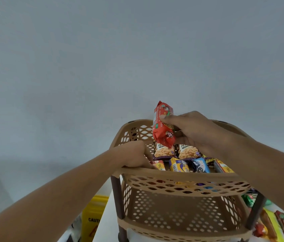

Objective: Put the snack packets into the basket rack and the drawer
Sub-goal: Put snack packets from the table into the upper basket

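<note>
A tan perforated basket rack (181, 177) with dark brown posts stands in front of me. My right hand (193, 130) grips a red biscuit packet (163, 126), held upright above the top basket's far side. My left hand (137, 154) reaches into the top basket at its left edge and touches a red and yellow packet (158, 165). Inside the top basket lie two peanut packets (164, 151), a yellow and purple packet (178, 165), a blue cookie packet (200, 165) and another red and yellow packet (223, 167).
More snack packets (277, 222) lie on the white surface at the lower right, beside the rack. A yellow caution sign (94, 219) stands on the floor at the lower left. A plain pale wall fills the background. The lower basket (181, 226) shows no packets.
</note>
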Demonstrator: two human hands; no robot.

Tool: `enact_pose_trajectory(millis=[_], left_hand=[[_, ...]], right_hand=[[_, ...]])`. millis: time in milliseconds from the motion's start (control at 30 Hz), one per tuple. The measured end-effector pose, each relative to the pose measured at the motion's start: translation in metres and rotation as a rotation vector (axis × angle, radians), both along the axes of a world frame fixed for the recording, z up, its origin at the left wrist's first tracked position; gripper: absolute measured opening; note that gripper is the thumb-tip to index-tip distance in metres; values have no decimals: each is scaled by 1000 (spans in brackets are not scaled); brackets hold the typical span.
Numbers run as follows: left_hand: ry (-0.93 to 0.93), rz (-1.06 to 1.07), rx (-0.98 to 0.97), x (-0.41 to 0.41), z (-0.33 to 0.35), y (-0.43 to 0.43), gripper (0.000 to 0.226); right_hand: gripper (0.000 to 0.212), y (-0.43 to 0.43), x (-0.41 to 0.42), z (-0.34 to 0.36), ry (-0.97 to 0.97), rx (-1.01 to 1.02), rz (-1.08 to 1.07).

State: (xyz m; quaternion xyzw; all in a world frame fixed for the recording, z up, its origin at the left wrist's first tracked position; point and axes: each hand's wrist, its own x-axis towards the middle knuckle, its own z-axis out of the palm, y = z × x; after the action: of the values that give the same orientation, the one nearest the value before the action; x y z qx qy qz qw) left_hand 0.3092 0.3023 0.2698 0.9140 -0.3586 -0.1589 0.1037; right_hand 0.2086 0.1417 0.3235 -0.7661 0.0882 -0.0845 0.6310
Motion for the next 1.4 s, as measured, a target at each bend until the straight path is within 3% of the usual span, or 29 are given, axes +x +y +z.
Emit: enact_pose_trajectory(millis=[233, 567, 867, 967, 1100, 1167, 1333, 1400], left_hand=[[-103, 46, 59, 2, -6, -7, 42], [-34, 59, 46, 11, -9, -2, 36], [-107, 104, 3, 5, -12, -1, 40], [-66, 48, 7, 4, -9, -1, 43], [-35, 45, 33, 4, -8, -2, 35], [-36, 53, 42, 4, -8, -2, 35], [-47, 53, 31, 4, -8, -2, 34], [-50, 53, 32, 3, -7, -2, 36]], right_hand=[[54, 18, 81, -19, 64, -117, -99], [39, 26, 123, -58, 239, -905, -65], [19, 25, 125, -66, 211, -1090, 50], [31, 27, 126, -66, 173, -1131, 87], [54, 34, 127, -65, 82, -1213, 317], [46, 35, 128, -67, 75, -1257, 347], [4, 32, 125, -66, 86, -1304, 124], [14, 31, 124, -68, 119, -1297, 87]])
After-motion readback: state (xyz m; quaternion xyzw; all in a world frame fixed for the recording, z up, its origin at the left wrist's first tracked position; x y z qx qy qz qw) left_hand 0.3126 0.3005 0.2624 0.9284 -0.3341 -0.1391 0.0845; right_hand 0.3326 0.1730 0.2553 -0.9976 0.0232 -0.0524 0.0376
